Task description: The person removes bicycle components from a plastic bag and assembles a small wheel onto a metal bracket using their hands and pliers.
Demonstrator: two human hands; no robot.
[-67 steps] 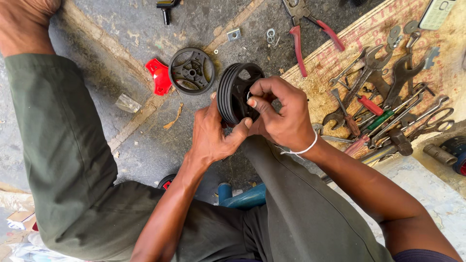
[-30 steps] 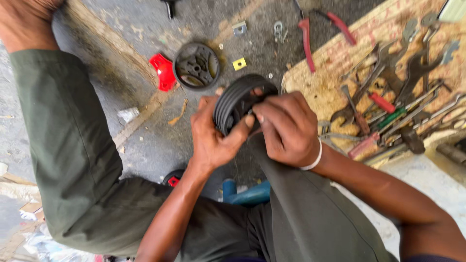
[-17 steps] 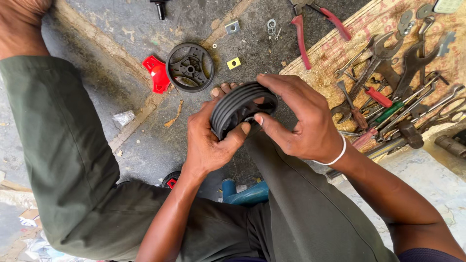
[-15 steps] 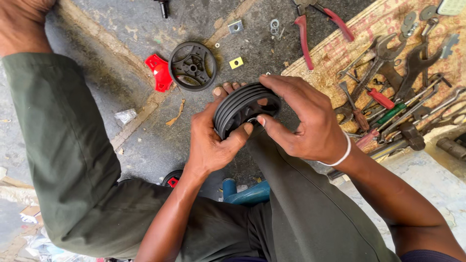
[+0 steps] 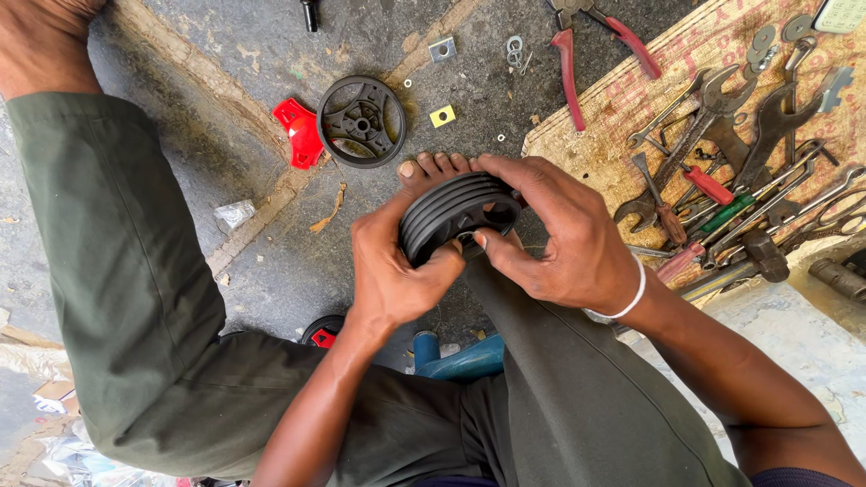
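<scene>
— Presently, how do the fingers stand?
— Both sets grasp one black grooved pulley [image 5: 456,215]. The left hand [image 5: 392,275] cups its lower rim; the right hand [image 5: 559,236] wraps the far side, thumb pressed at the hub opening.
— Where is the pulley?
— Off the ground, above the right knee, just before the bare toes [image 5: 433,167].
— Surroundings?
— A second black wheel [image 5: 361,121] lies flat on the concrete floor [image 5: 271,271], touching a red plastic piece [image 5: 299,133]. Red-handled pliers [image 5: 577,54] lie beyond; spanners [image 5: 740,117] crowd a board to the right.
</scene>
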